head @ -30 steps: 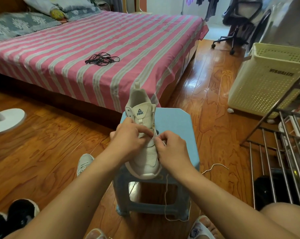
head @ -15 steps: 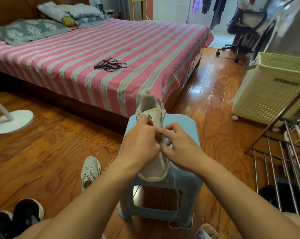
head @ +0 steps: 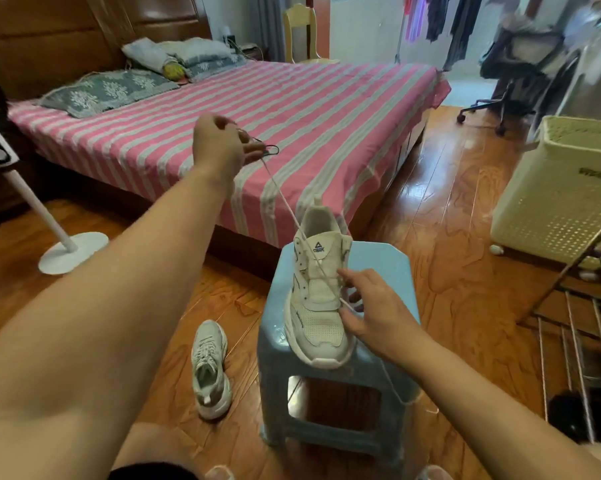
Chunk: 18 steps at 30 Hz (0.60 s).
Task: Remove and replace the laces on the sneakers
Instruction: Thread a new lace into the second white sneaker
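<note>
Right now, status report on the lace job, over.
Left hand raised, pinching the white lace taut. Right hand steadies the sneaker on the blue stool. Nothing blocking.

White sneaker (head: 318, 303) on stool, lace (head: 282, 199) taut

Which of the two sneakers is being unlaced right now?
The sneaker on the blue stool; the left hand pulls its white lace taut. The sneaker on the floor lies untouched.
</note>
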Available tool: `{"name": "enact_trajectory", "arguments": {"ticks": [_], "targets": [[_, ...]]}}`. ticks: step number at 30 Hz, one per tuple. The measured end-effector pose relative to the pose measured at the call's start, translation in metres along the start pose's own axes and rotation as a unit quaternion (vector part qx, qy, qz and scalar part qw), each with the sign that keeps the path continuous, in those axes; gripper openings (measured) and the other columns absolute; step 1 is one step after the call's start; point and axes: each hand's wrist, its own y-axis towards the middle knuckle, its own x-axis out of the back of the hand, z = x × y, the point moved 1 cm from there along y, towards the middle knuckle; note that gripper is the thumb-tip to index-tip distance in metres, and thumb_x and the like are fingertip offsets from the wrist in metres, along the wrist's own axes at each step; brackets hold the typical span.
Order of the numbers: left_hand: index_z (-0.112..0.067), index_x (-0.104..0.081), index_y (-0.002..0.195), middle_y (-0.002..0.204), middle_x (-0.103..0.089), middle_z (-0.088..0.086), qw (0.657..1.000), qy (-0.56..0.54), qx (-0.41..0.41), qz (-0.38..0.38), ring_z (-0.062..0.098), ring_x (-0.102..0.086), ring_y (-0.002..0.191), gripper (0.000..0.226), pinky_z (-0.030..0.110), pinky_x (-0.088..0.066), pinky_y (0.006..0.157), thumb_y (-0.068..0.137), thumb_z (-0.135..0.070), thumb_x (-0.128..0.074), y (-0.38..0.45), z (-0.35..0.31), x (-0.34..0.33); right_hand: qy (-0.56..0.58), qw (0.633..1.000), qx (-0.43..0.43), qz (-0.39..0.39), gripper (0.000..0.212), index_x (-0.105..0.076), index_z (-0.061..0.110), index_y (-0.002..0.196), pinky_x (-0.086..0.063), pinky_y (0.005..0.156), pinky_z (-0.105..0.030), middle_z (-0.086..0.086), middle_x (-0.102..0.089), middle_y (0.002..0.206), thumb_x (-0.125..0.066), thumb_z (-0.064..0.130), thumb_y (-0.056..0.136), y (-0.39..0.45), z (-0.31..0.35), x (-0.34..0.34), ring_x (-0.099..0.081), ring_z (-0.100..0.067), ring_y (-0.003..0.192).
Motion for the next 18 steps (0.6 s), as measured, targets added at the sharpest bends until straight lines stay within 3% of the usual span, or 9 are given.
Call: {"name": "enact_trajectory", "arguments": {"ticks": [2,4,6,8,11,13,14,16,18], "targets": [[-0.011,-0.044,0.143,0.128,-0.063,0.017,0.983,0.069,0.028,0.169,0.026,-0.073,0.096,0.042,0.043,-0.063,0.083,0.103,0.0,-0.049,-0.026,0.003,-0.012,0.036,0.996,-0.072,-0.033,0.082,-0.023,0.035,0.155,-0.054,0.081,-0.029,0.017,-0.044,0.108,-0.072,0.034,0.089,-0.006,0.005,-0.005,-0.058,-0.007,0.088],[-0.022,-0.035,0.155,0.131,-0.064,0.004,0.941,0.145,0.027,0.305,0.022,-0.07,0.106,0.065,0.039,-0.06,0.091,0.099,0.002,-0.057,-0.081,0.015,-0.024,0.037,0.986,-0.158,-0.03,0.085,-0.018,0.033,0.157,-0.055,0.083,-0.036,0.012,-0.054,0.105,-0.071,0.038,0.09,-0.008,0.007,-0.007,-0.062,-0.012,0.086],[-0.009,-0.063,0.125,0.109,-0.073,0.012,0.93,0.183,0.02,0.318,0.03,-0.072,0.093,0.039,0.044,-0.06,0.086,0.095,0.011,-0.053,-0.139,0.034,-0.023,0.041,0.973,-0.225,0.023,0.066,-0.038,0.022,0.149,-0.055,0.081,-0.041,0.001,-0.067,0.094,-0.067,0.039,0.092,-0.006,0.005,-0.002,-0.067,-0.021,0.082],[-0.006,-0.068,0.096,0.088,-0.075,0.016,0.909,0.227,0.083,0.339,0.039,-0.073,0.088,0.025,0.053,-0.061,0.084,0.092,0.01,-0.049,-0.184,0.055,-0.009,0.127,0.942,-0.291,0.111,0.032,-0.063,0.01,0.119,-0.052,0.061,-0.034,-0.005,-0.066,0.078,-0.064,0.031,0.096,-0.011,0.016,0.021,-0.062,-0.02,0.062],[-0.019,-0.062,0.122,0.109,-0.076,0.006,0.866,0.19,0.193,0.42,0.022,-0.074,0.102,0.028,0.04,-0.062,0.089,0.097,-0.007,-0.06,-0.229,0.081,0.003,0.445,0.804,-0.343,0.195,0.025,-0.065,-0.004,0.114,-0.046,0.047,-0.024,-0.006,-0.056,0.068,-0.061,0.013,0.096,-0.029,0.047,0.055,-0.052,-0.013,0.054],[-0.026,-0.052,0.139,0.122,-0.072,0.001,0.873,0.042,0.223,0.432,0.015,-0.068,0.116,0.05,0.039,-0.054,0.104,0.095,-0.009,-0.067,-0.25,0.094,-0.003,0.627,0.682,-0.34,0.164,0.035,-0.063,-0.006,0.121,-0.053,0.05,-0.023,-0.009,-0.058,0.075,-0.061,0.008,0.089,-0.034,0.06,0.063,-0.057,-0.014,0.061],[-0.024,-0.051,0.14,0.121,-0.073,0.003,0.858,-0.012,0.254,0.446,0.017,-0.068,0.116,0.051,0.04,-0.05,0.109,0.095,-0.008,-0.067,-0.258,0.098,-0.006,0.659,0.652,-0.343,0.149,0.037,-0.062,-0.005,0.122,-0.054,0.052,-0.022,-0.009,-0.059,0.077,-0.061,0.007,0.087,-0.032,0.06,0.062,-0.059,-0.014,0.063],[-0.014,-0.06,0.13,0.099,-0.072,0.005,0.813,0.033,0.258,0.521,0.019,-0.068,0.098,0.03,0.035,-0.051,0.099,0.1,-0.013,-0.061,-0.262,0.103,0.002,0.662,0.644,-0.368,0.109,0.03,-0.06,-0.003,0.119,-0.042,0.045,-0.013,-0.002,-0.053,0.068,-0.055,0.006,0.091,-0.023,0.047,0.058,-0.049,-0.005,0.053],[-0.016,-0.071,0.109,0.082,-0.063,0.001,0.766,0.197,0.185,0.584,0.016,-0.06,0.079,0.017,0.035,-0.052,0.079,0.104,-0.025,-0.057,-0.249,0.103,0.026,0.572,0.707,-0.414,0.044,0.021,-0.057,0.0,0.117,-0.024,0.037,-0.015,0.003,-0.041,0.059,-0.047,0.006,0.1,-0.01,0.021,0.06,-0.031,-0.004,0.043]]}}
